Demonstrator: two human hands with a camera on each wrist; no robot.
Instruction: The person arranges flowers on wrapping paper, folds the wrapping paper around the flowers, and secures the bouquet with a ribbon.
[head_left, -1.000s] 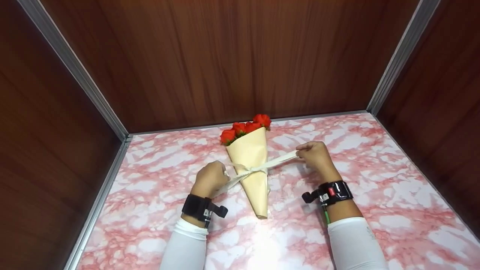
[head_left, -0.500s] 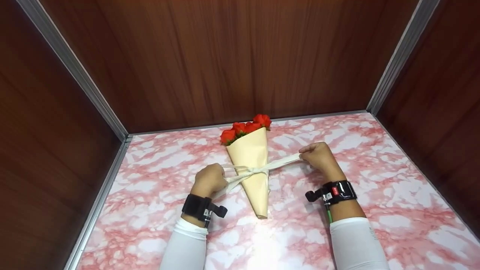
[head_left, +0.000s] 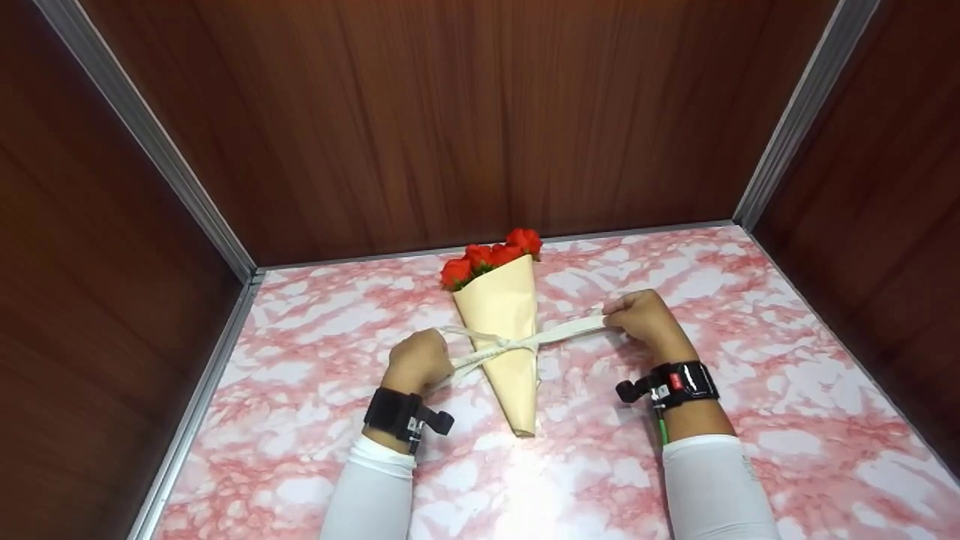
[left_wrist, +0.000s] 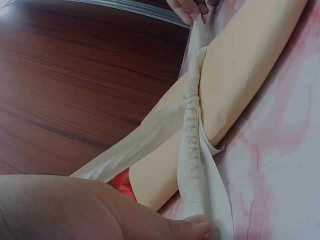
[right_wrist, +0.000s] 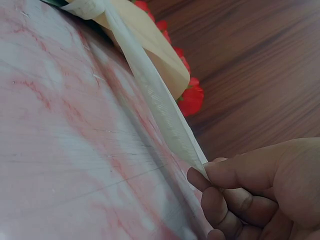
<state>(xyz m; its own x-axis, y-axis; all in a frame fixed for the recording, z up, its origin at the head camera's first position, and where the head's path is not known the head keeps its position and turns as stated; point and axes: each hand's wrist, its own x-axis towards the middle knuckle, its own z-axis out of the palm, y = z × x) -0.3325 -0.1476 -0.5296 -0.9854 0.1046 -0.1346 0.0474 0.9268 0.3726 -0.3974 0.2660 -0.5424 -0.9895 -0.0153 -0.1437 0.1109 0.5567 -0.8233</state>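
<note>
A bouquet of red roses [head_left: 480, 257] in a cream paper cone [head_left: 504, 307] lies on the table. Round the cone's middle runs a cream ribbon [head_left: 574, 328], knotted at the front and printed with letters in the left wrist view. Left of the cone, my left hand [head_left: 418, 360] pinches the ribbon under its thumb; two strands run from the knot to that side. On the right, my right hand [head_left: 643, 319] pinches the other end between thumb and forefinger, the ribbon stretched straight to the knot. The left fingertips are mostly hidden in the head view.
The pink-and-white marbled table [head_left: 600, 480] is bounded by a dark wood panel [head_left: 480, 120] behind and similar panels on both sides, with grey metal edging [head_left: 180, 172] at the corners. Each wrist wears a black strap camera [head_left: 675, 384].
My right hand has moved slightly right and toward me, drawing the ribbon with it. My left hand has shifted only a little, and the bouquet has stayed in place.
</note>
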